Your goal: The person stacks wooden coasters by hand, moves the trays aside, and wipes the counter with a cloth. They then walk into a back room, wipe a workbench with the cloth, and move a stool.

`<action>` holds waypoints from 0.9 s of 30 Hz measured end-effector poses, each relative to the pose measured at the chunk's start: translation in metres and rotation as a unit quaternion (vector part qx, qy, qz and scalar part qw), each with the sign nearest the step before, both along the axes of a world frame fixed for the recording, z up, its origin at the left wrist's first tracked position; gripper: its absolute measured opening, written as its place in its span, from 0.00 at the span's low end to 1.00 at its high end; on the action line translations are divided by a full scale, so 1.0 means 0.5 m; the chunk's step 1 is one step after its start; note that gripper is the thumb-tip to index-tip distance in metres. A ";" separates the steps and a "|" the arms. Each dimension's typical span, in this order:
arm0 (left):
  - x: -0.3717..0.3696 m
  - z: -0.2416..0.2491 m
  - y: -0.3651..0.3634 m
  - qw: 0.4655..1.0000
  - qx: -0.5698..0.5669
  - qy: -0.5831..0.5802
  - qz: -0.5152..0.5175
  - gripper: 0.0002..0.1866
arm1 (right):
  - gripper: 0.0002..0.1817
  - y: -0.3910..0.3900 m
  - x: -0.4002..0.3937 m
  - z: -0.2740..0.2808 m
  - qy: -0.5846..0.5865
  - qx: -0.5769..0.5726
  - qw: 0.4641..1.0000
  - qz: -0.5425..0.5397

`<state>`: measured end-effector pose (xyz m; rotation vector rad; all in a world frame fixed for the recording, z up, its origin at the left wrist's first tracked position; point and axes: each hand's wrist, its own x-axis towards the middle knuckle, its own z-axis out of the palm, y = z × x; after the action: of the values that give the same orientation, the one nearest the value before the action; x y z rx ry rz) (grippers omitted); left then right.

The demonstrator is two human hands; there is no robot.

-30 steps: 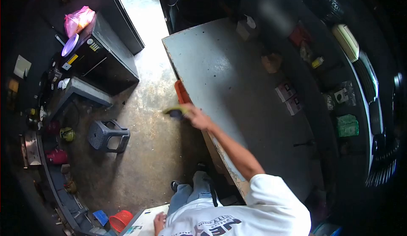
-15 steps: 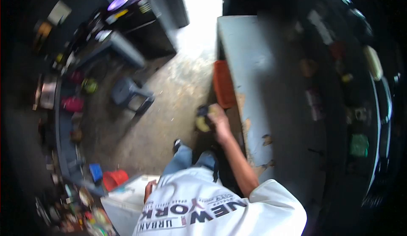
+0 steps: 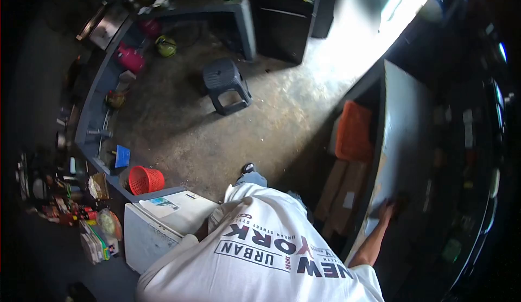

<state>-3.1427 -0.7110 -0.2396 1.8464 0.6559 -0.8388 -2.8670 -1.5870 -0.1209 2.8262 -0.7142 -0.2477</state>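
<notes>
On the right, my right hand [image 3: 386, 209] reaches over the edge of a grey counter [image 3: 402, 117] with worn, chipped edging. Its fingers lie in dark shadow beside a dark shape on the top, so what they hold, if anything, is hidden. My left hand is out of sight; only a bit of that arm shows beside a small white fridge [image 3: 187, 209], partly behind my white shirt [image 3: 271, 242].
A dark plastic stool [image 3: 225, 82] stands on the concrete floor ahead. Under the counter are an orange crate [image 3: 354, 131] and cardboard [image 3: 347, 199]. A red basket [image 3: 146, 180], blue dustpan [image 3: 121, 156] and green gas cylinder [image 3: 165, 46] stand left.
My view has turned right. My right hand has moved from low beside the counter, where it held a black-and-yellow thing, to the counter top; that thing is no longer clearly visible.
</notes>
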 end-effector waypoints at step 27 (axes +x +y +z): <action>0.324 -0.088 0.466 0.888 -0.154 0.090 0.424 0.25 | 0.22 0.934 0.463 -0.221 -0.298 0.645 0.680 -0.181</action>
<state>-2.9809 -0.4782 -0.2837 1.0214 1.2430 -0.4742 -2.6356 -1.1201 -0.2311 4.1069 -1.8502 0.3091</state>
